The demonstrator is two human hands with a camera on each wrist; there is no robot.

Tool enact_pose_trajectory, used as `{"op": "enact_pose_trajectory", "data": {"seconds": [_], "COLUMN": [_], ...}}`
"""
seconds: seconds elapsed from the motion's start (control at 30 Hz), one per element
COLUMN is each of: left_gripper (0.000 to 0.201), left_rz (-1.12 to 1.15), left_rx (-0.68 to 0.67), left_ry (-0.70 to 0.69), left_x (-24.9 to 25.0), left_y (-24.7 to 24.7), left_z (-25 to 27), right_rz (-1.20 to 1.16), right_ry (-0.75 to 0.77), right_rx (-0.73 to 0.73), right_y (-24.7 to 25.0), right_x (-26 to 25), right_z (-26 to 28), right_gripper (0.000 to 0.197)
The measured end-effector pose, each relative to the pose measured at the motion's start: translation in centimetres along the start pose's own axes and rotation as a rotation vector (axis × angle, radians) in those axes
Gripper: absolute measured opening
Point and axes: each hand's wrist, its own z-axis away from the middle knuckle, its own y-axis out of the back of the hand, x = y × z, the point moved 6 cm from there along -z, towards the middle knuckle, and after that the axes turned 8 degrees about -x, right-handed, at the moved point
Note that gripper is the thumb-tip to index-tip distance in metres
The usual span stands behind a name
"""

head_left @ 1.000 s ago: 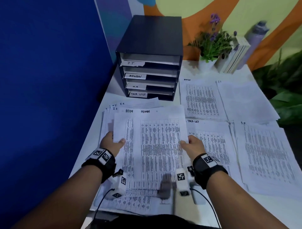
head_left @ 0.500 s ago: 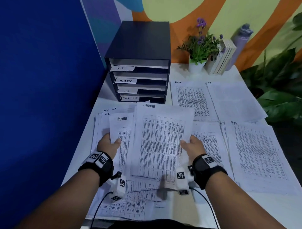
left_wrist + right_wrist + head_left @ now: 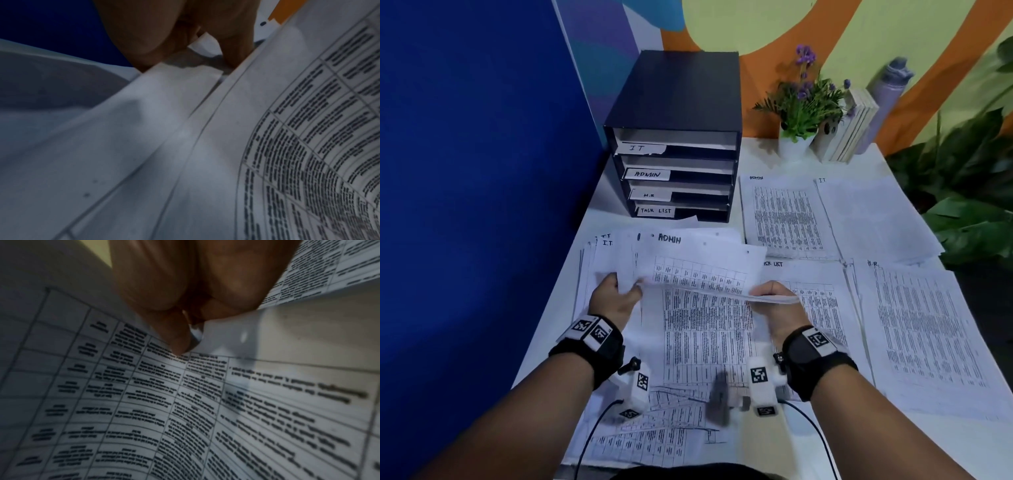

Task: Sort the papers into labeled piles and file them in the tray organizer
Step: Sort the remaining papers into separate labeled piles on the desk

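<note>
A printed sheet headed ADMIN [image 3: 698,263] is lifted and bowed over the unsorted stack [image 3: 705,339] in front of me. My right hand [image 3: 772,296] pinches its right edge, thumb on the printed side [image 3: 180,340]. My left hand [image 3: 619,294] pinches the left edges of sheets in the stack [image 3: 174,100], beside the lifted sheet. The black tray organizer [image 3: 674,102] stands at the back left, its slots labelled IT, ADMIN, H.R and TASK LIST. Sorted piles lie to the right: ADMIN [image 3: 787,216], IT [image 3: 873,219], TASK LIST [image 3: 818,308] and H.R [image 3: 928,325].
A blue wall [image 3: 476,171] runs close along the table's left side. A potted plant [image 3: 799,113], upright books [image 3: 852,126] and a grey bottle [image 3: 887,92] stand at the back right. Large green leaves [image 3: 969,192] hang past the table's right edge.
The top ADMIN sheet has come up off the stack and curled towards the back, held by my right hand. My left hand stayed at the stack's left edge.
</note>
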Motion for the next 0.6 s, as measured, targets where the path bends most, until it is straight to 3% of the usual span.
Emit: {"op": "enact_pose_trajectory", "data": {"seconds": [0.1, 0.23, 0.4, 0.53, 0.6], "left_gripper": [0.032, 0.042, 0.030, 0.065, 0.081], "left_rz": [0.013, 0.020, 0.144, 0.404, 0.491], "left_rx": [-0.001, -0.065, -0.068, -0.067, -0.034], "left_ry": [0.017, 0.018, 0.005, 0.127, 0.060], "left_x": [0.0, 0.1, 1.5, 2.9, 4.1], "left_y": [0.2, 0.1, -0.4, -1.0, -0.6], "left_z": [-0.1, -0.3, 0.1, 0.4, -0.1], "right_rz": [-0.016, -0.046, 0.029, 0.101, 0.029], "right_ry": [0.022, 0.056, 0.043, 0.167, 0.292], "right_rx": [0.006, -0.002, -0.018, 0.041, 0.099], "right_y": [-0.2, -0.2, -0.7, -1.9, -2.6], "right_x": [-0.6, -0.9, -1.2, -4.1, -6.7], "right_z": [0.3, 0.2, 0.1, 0.3, 1.1], "right_gripper": [0.031, 0.048, 0.024, 0.025, 0.039]}}
